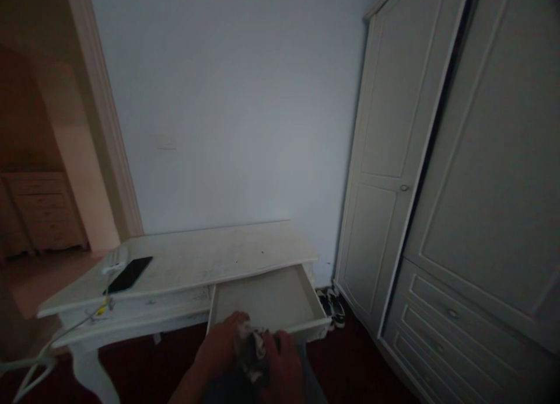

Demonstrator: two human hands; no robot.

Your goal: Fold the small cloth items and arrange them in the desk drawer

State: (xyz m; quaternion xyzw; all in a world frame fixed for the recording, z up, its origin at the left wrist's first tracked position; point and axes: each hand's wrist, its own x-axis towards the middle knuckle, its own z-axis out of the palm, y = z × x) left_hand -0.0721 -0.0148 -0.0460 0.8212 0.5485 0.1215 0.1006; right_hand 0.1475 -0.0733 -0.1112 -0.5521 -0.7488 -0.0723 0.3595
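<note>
- Beyond the doorway at far left, I see a chest of drawers [41, 211], tinted pinkish-brown by the light.
- Along the lower left, a pale cable [41, 357] loops beside the white desk [210, 249], with a yellow piece [102, 309] near the desk's front edge.
- On the desk's left end, I have a dark-screened tablet or phone [129, 274] lying flat, just beside a white plug-like block [114, 263].
- Above the desk, a switch plate [166, 142] sits on the pale wall [245, 100].
- At bottom centre, my left hand [225, 340] has its fingers curled in against the near side of a crumpled bundle [254, 352], partly closed on it.
- Between my hands, just in front of the open drawer [271, 299], is that bundle, grey and whitish, apparently cloth; blur hides its exact shape.
- On its other side, my right hand [284, 357] is also partly closed, fingers bent over the bundle; I cannot tell how firmly either hand grips.
- Right of the drawer, dark shoes with white edges [331, 306] rest on the dark red floor [345, 363].
- At far right, I see a tall panelled wardrobe [385, 159] with a round knob [404, 188] and lower drawers [441, 334].
</note>
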